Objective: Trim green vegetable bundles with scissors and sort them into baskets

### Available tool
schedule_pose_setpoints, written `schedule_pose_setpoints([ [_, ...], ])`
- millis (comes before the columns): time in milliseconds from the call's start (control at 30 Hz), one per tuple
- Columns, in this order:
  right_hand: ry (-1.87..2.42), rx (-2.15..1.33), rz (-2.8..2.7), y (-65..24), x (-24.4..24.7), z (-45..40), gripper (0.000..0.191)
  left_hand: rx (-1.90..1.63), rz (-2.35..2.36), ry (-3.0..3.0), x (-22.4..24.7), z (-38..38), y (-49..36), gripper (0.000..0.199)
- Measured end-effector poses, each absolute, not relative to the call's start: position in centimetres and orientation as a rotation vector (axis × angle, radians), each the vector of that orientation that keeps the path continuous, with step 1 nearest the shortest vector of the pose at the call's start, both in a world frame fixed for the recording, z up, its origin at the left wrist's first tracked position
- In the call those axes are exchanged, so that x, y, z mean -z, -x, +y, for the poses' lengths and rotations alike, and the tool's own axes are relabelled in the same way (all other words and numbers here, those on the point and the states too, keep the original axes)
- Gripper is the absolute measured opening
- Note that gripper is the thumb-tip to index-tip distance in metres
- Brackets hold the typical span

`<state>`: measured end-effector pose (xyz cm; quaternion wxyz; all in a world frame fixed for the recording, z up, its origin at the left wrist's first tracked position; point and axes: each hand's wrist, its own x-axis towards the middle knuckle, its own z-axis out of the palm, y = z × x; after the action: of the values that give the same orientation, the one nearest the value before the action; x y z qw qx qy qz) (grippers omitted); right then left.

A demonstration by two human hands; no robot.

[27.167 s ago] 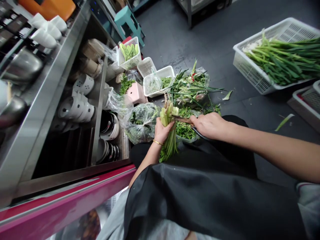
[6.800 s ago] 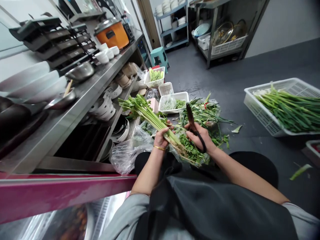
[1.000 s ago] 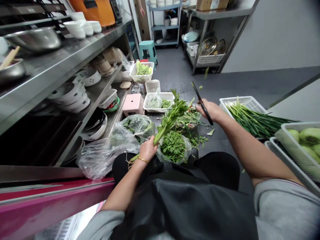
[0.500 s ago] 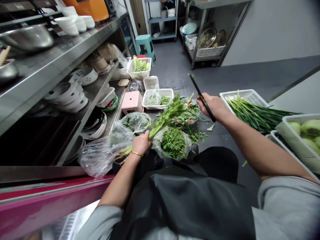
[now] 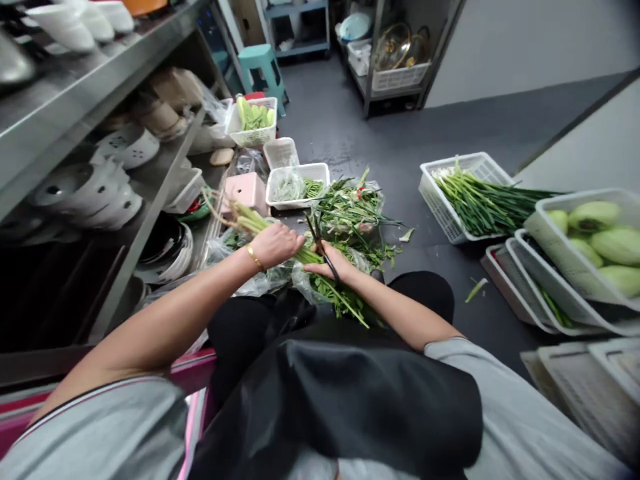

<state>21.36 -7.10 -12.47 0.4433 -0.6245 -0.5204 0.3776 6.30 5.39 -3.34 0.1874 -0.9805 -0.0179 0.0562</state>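
Observation:
My left hand [image 5: 274, 244], with a gold bracelet at the wrist, grips a bunch of leafy green stalks [image 5: 300, 257] near its root end; the roots point up-left and the leaves hang down-right over my lap. My right hand [image 5: 331, 265] holds black scissors [image 5: 320, 241] and rests on the stalks just right of the left hand, blades pointing up. Under the hands lies a clear plastic bag of cut greens [image 5: 260, 277]. A black apron [image 5: 350, 393] covers my lap.
Steel shelving [image 5: 100, 127] with white bowls runs along the left. On the floor ahead sit a pink stool [image 5: 245, 190], white baskets of greens [image 5: 297, 183], and a pile of trimmings [image 5: 353, 210]. A basket of long green onions [image 5: 470, 197] and baskets of green fruit [image 5: 590, 247] stand right.
The bunch was turned around: its roots now point up-left and its leaves down toward my lap. My right hand came down from the raised position and brought the scissors onto the stalks.

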Motion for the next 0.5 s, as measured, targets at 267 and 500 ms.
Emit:
schedule_pose_setpoints([
  [267, 0.937, -1.372, -1.18, -22.2, 13.3, -5.3, 0.058, -0.161, 0.205, 2.823, 4.1, 3.8, -6.2, 0.021],
  [500, 1.233, -1.228, -1.249, -23.2, 11.7, -6.0, 0.052, -0.002, -0.374, 3.059, 1.3, 5.3, -11.0, 0.03],
])
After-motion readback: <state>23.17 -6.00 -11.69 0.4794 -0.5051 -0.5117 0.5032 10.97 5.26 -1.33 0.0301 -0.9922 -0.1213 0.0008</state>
